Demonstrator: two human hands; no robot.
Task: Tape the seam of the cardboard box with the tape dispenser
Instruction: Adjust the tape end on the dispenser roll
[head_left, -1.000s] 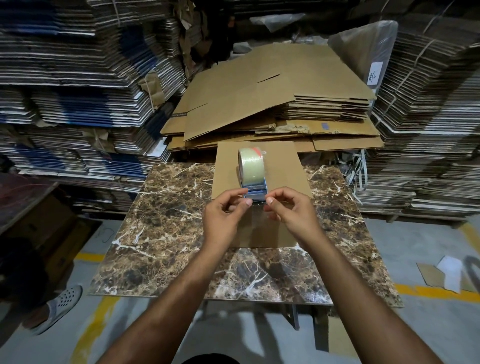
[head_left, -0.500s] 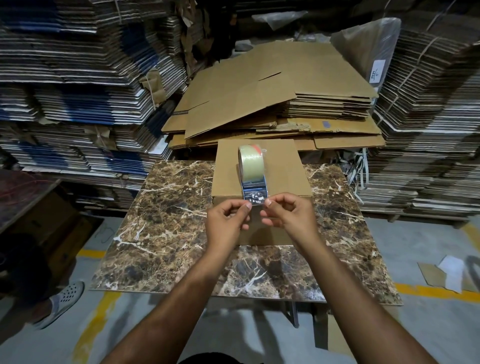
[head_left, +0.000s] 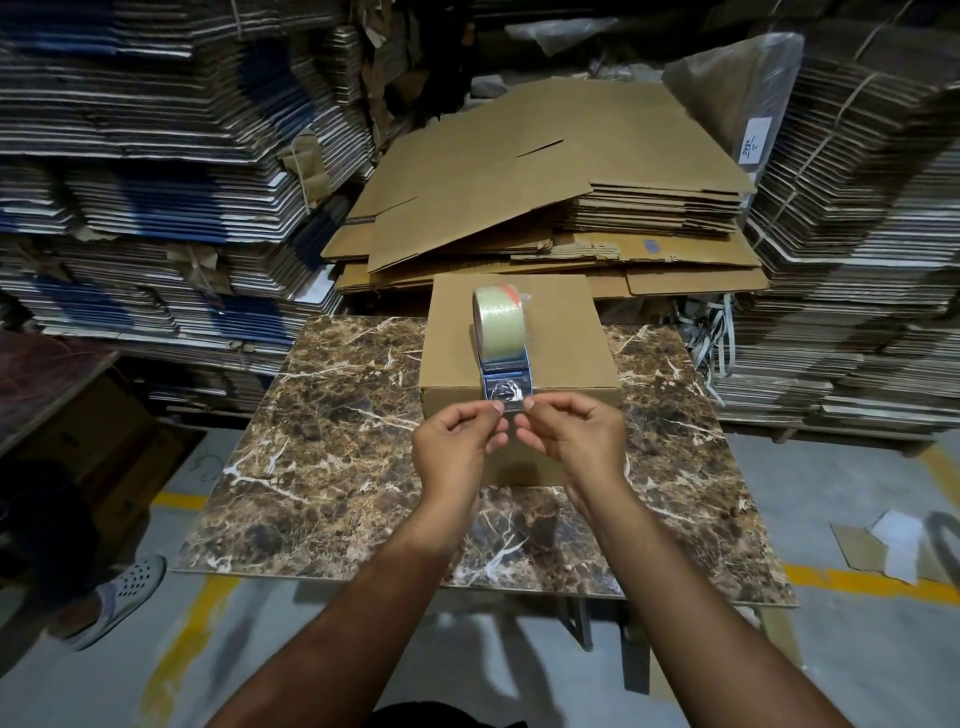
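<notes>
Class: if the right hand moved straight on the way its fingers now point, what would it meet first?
The right hand points left, toward the left hand; it would likely meet the left hand's fingertips first, just below the tape dispenser. Depth is unclear.

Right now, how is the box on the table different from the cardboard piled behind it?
The cardboard box is folded up into shape and stands alone on the marble table, with the tape dispenser on top. The stacked cardboard lies flat, unfolded, in many layers. Both are plain brown.
</notes>
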